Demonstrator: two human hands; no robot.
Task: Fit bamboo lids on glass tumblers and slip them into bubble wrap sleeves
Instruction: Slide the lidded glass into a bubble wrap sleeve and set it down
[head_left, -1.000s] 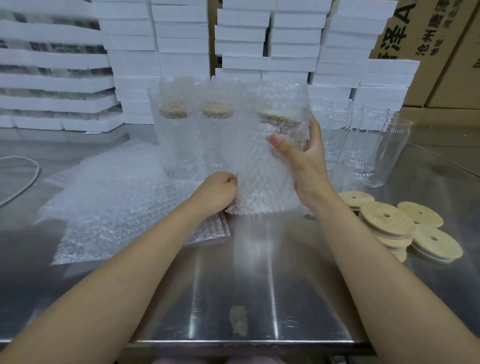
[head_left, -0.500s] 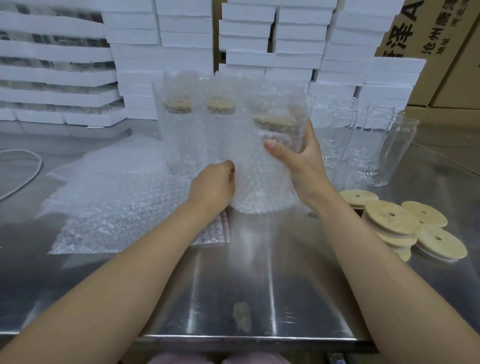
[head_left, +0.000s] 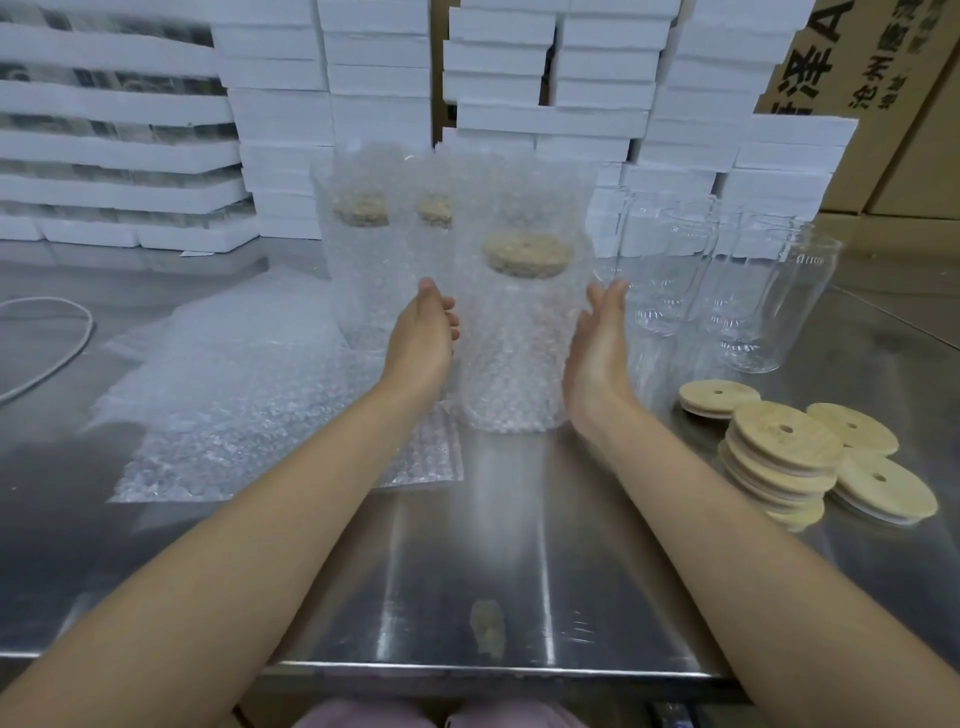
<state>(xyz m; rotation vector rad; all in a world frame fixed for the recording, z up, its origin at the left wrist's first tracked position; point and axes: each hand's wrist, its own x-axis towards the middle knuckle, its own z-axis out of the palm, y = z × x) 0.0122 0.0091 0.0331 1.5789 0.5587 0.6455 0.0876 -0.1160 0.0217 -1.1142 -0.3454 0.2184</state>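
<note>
A lidded tumbler in a bubble wrap sleeve (head_left: 517, 332) stands upright on the steel table (head_left: 467, 571); its bamboo lid (head_left: 527, 253) shows through the wrap. My left hand (head_left: 423, 338) is beside its left side and my right hand (head_left: 597, 348) beside its right, both with flat, open fingers, at or just off the wrap. Two more sleeved tumblers (head_left: 363, 249) stand behind it. Bare glass tumblers (head_left: 727, 291) wait at the right. Loose bamboo lids (head_left: 784, 452) are stacked at the front right. Flat bubble wrap sleeves (head_left: 244, 395) lie at the left.
White foam boxes (head_left: 374, 93) are stacked along the back of the table, with cardboard cartons (head_left: 872, 83) at the far right. A white cable (head_left: 57, 343) curves on the left. A small smudge (head_left: 487, 631) marks the near edge.
The sleeved tumbler has come down to stand on the table. Both hands have let go of the wrap and opened flat at its sides.
</note>
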